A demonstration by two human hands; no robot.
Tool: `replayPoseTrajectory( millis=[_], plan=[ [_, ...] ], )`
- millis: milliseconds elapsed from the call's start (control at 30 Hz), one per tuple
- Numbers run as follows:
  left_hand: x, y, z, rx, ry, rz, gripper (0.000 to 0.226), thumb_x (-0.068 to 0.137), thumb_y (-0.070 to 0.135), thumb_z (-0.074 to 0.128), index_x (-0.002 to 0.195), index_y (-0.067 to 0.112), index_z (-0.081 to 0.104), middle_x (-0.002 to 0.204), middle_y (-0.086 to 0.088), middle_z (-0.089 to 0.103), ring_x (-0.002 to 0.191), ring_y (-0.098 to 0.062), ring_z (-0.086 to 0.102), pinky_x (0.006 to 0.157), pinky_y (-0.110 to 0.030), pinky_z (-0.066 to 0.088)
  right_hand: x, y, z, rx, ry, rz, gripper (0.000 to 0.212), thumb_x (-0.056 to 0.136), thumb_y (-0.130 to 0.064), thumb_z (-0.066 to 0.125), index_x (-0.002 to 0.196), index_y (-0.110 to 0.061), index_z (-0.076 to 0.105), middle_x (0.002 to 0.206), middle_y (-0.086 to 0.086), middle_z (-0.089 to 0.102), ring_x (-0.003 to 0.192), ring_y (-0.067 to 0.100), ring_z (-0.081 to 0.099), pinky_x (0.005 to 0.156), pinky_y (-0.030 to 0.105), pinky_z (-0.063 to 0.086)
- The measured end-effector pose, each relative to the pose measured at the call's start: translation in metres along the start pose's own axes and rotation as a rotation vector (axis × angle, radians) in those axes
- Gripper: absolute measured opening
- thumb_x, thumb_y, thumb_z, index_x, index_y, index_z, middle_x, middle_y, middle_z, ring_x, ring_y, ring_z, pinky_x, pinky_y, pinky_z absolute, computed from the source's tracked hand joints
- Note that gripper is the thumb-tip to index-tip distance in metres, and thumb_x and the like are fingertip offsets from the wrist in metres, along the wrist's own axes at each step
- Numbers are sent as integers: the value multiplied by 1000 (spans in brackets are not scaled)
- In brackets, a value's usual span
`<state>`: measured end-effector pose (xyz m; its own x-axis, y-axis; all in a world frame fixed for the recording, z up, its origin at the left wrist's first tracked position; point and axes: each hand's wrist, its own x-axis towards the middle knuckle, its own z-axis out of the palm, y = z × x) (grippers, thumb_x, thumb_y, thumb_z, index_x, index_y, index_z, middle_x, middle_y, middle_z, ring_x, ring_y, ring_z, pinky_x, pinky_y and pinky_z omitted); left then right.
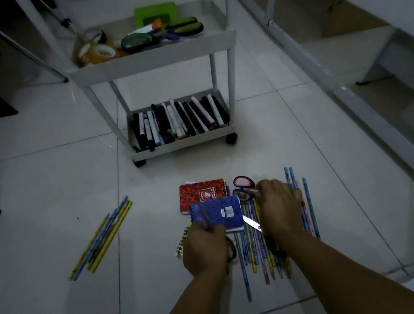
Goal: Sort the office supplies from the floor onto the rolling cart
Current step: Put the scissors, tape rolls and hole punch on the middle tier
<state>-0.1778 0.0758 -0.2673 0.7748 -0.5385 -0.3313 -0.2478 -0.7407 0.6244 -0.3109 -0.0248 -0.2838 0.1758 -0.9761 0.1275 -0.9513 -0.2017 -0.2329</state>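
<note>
My left hand [204, 249] grips a pair of scissors [205, 216]; its thin dark blades point up across a blue notebook [221, 214], and a pale handle loop shows below the hand. My right hand [279, 208] lies over a pile of colourful pencils [255, 250], fingers curled on a pair of pink-handled scissors [243, 185]. A red notebook [201, 193] lies partly under the blue one. A yellow spiral notebook [183, 241] peeks out beside my left hand. A silver blade [252, 222] sticks out from under the blue notebook.
The white rolling cart [151, 58] stands ahead. Its upper tray holds tape rolls [97, 52] and green items; its bottom tray holds several markers [180, 119]. A second bundle of pencils [101, 239] lies on the tiled floor to the left. White shelving [347, 72] runs along the right.
</note>
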Motion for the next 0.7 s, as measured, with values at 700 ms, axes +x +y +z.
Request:
replayPoseTrajectory(
  millis=[700],
  plan=[
    [78, 115, -136, -275, 259, 598, 19, 88, 33, 58, 107, 36, 59, 86, 7, 63, 82, -14, 60, 70, -36, 54, 208, -166, -193, 226, 543, -534, 44, 85, -3, 52, 126, -13, 64, 105, 12, 62, 94, 34, 56, 77, 36, 36]
  ],
)
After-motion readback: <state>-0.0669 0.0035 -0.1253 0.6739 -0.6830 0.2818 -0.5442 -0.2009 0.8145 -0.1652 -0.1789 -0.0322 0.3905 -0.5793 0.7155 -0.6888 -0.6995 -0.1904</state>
